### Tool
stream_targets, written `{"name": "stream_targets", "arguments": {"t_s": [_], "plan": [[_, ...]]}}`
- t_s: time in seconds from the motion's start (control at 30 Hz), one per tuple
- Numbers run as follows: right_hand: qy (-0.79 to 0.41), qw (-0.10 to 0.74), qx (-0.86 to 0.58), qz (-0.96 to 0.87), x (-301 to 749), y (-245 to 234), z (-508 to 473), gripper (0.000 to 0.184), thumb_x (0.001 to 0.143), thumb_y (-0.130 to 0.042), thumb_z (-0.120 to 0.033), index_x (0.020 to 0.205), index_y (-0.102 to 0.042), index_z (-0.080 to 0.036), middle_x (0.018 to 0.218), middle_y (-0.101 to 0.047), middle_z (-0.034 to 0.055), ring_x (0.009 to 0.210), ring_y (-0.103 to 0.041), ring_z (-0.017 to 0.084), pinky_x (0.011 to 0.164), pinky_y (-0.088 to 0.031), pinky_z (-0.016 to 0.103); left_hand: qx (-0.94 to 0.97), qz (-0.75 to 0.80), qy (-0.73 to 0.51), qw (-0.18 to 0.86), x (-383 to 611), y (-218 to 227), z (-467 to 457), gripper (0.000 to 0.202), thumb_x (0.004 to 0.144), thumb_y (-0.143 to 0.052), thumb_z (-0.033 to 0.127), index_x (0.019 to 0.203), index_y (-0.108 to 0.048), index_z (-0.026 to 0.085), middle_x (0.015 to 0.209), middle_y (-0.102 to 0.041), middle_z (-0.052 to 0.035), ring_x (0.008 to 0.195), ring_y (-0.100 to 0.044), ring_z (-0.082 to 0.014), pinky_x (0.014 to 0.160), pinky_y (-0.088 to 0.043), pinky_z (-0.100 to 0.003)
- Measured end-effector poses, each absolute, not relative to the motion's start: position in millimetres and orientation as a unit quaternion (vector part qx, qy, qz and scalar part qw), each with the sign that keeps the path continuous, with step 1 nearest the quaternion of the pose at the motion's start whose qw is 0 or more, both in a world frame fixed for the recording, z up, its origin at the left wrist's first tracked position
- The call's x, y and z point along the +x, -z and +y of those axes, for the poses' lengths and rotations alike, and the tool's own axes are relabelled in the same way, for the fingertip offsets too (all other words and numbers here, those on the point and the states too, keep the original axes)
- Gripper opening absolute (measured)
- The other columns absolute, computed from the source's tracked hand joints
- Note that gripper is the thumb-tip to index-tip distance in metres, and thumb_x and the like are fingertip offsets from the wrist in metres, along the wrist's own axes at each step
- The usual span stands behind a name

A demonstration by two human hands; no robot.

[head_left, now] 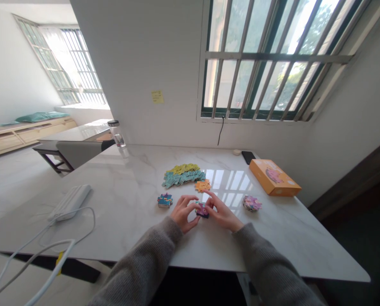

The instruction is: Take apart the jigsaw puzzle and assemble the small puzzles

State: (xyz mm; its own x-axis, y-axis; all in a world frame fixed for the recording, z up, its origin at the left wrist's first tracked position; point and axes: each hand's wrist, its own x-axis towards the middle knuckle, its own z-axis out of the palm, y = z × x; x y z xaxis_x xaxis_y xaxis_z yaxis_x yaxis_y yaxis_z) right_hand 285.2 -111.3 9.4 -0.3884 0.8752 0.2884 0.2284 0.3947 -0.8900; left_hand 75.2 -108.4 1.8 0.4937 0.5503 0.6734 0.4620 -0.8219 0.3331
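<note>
Between my two hands are a few purple and dark puzzle pieces, low over the white table. My left hand grips their left side, fingers curled and thumb below. From the right, my right hand pinches the other side with thumb and fingers. Just beyond the fingertips lie orange puzzle pieces. Behind them spreads a pile of teal puzzle pieces with yellow-green puzzle pieces at its back. A small blue stack of puzzle pieces sits left of my left hand, and a pink-purple stack lies to the right.
An orange box and a black phone are at the back right. On the left, a white power strip trails a white cable past the table edge. A glass bottle stands at the back left corner.
</note>
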Motion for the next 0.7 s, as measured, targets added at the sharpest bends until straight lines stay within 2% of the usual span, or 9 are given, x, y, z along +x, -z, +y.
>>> {"name": "stream_targets", "arguments": {"t_s": [0.07, 0.17, 0.3, 0.47, 0.6, 0.7], "plan": [[-0.403, 0.395, -0.365, -0.740, 284.5, -10.9, -112.8, 0.055, 0.094, -0.052, -0.033, 0.144, -0.032, -0.023, 0.078, -0.051, -0.0026, 0.070, -0.048, 0.014, 0.071, -0.044, 0.030, 0.872, 0.274, -0.400, 0.062, 75.6, -2.6, -109.2, 0.030, 0.071, -0.065, 0.012, 0.098, -0.063, 0.025, 0.120, -0.061, -0.0061, 0.109, -0.053, -0.0248, 0.096, -0.047, -0.043], [-0.413, 0.389, -0.360, -0.741, 283.3, -14.3, -115.2, 0.055, 0.094, -0.052, -0.033, 0.145, -0.032, -0.024, 0.077, -0.051, -0.0030, 0.069, -0.048, 0.014, 0.070, -0.043, 0.030, 0.882, 0.260, -0.385, 0.078, 76.7, -2.5, -110.0, 0.035, 0.069, -0.063, 0.009, 0.099, -0.062, 0.025, 0.115, -0.065, -0.0041, 0.106, -0.055, -0.0242, 0.096, -0.047, -0.042], [-0.392, 0.420, -0.381, -0.724, 284.8, -15.6, -114.5, 0.057, 0.093, -0.054, -0.033, 0.145, -0.032, -0.023, 0.083, -0.055, -0.0007, 0.074, -0.052, 0.015, 0.073, -0.044, 0.032, 0.864, 0.293, -0.401, 0.079, 67.7, -8.6, -110.1, 0.029, 0.070, -0.062, 0.009, 0.094, -0.063, 0.025, 0.112, -0.067, -0.0044, 0.106, -0.056, -0.0244, 0.095, -0.047, -0.042], [-0.318, 0.443, -0.431, -0.719, 288.8, -12.4, -110.4, 0.049, 0.094, -0.050, -0.029, 0.141, -0.038, -0.023, 0.084, -0.056, 0.0000, 0.074, -0.052, 0.016, 0.074, -0.045, 0.033, 0.812, 0.378, -0.441, 0.051, 13.9, -18.7, -95.6, 0.023, 0.070, -0.059, 0.008, 0.088, -0.062, 0.022, 0.110, -0.067, -0.0051, 0.106, -0.056, -0.0245, 0.098, -0.045, -0.044], [-0.234, 0.399, -0.445, -0.767, 289.9, -11.8, -109.5, 0.031, 0.092, -0.049, -0.023, 0.122, -0.057, -0.022, 0.087, -0.057, 0.0033, 0.086, -0.055, 0.020, 0.083, -0.046, 0.038, 0.792, 0.421, -0.438, 0.066, -36.2, -8.9, -77.0, 0.017, 0.069, -0.058, 0.010, 0.082, -0.059, 0.021, 0.108, -0.068, -0.0062, 0.104, -0.058, -0.0250, 0.098, -0.046, -0.047], [-0.193, 0.367, -0.437, -0.798, 291.7, -13.0, -110.5, 0.023, 0.090, -0.052, -0.019, 0.109, -0.063, -0.023, 0.097, -0.057, 0.0061, 0.100, -0.053, 0.023, 0.093, -0.044, 0.042, 0.790, 0.433, -0.426, 0.085, -51.7, 2.1, -68.7, 0.019, 0.069, -0.058, 0.007, 0.083, -0.060, 0.020, 0.108, -0.069, -0.0079, 0.104, -0.059, -0.0260, 0.097, -0.048, -0.049]]}}
